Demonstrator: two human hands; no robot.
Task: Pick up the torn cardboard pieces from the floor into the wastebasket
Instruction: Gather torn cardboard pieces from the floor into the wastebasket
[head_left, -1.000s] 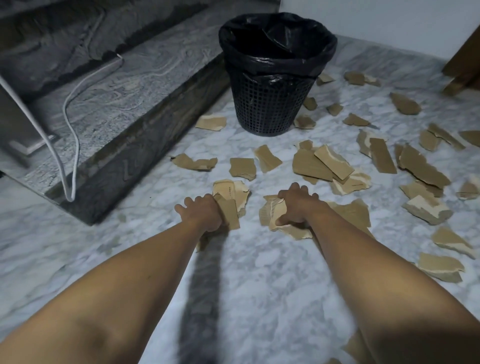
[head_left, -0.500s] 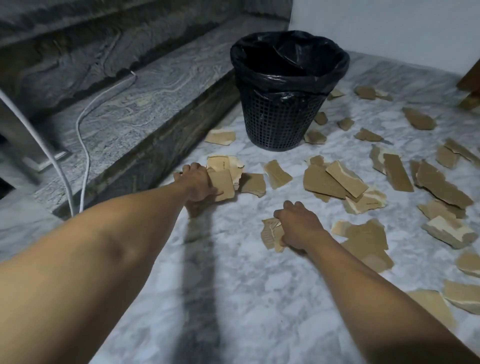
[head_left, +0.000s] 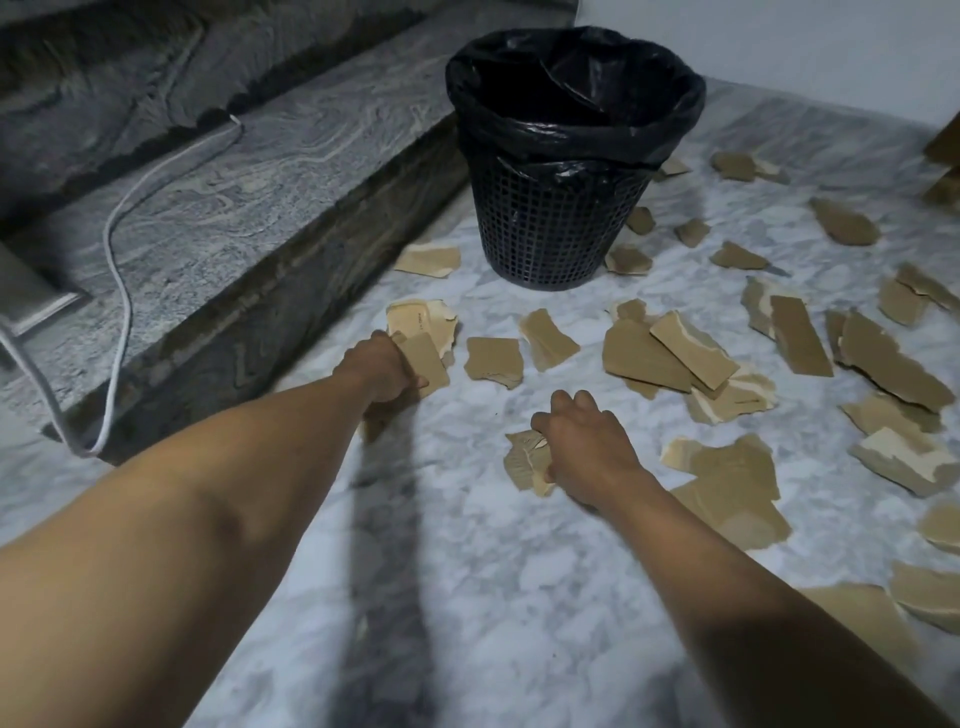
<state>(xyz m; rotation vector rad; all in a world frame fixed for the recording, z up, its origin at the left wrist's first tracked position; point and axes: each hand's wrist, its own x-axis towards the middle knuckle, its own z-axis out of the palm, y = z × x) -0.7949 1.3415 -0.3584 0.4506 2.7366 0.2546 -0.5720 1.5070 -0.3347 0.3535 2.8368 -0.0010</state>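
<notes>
My left hand (head_left: 382, 366) grips a stack of torn cardboard pieces (head_left: 423, 332) beside the stone step, short of the wastebasket. My right hand (head_left: 582, 441) holds a crumpled cardboard piece (head_left: 524, 460) low over the marble floor. The black mesh wastebasket (head_left: 561, 218), lined with a black bag, stands upright ahead, its mouth open. Several torn brown cardboard pieces (head_left: 670, 353) lie scattered on the floor to the right and around the basket.
A grey stone step (head_left: 249, 208) runs along the left with a white cable (head_left: 117, 260) looped over it. A white wall (head_left: 779, 47) is behind the basket. Something wooden (head_left: 945, 166) stands at the far right edge. Marble floor (head_left: 493, 597) lies bare between my arms.
Both hands have lifted cardboard off the floor. The left hand carried its stack forward and left toward the basket; the right hand rose with its crumpled piece. The view moved closer to the basket.
</notes>
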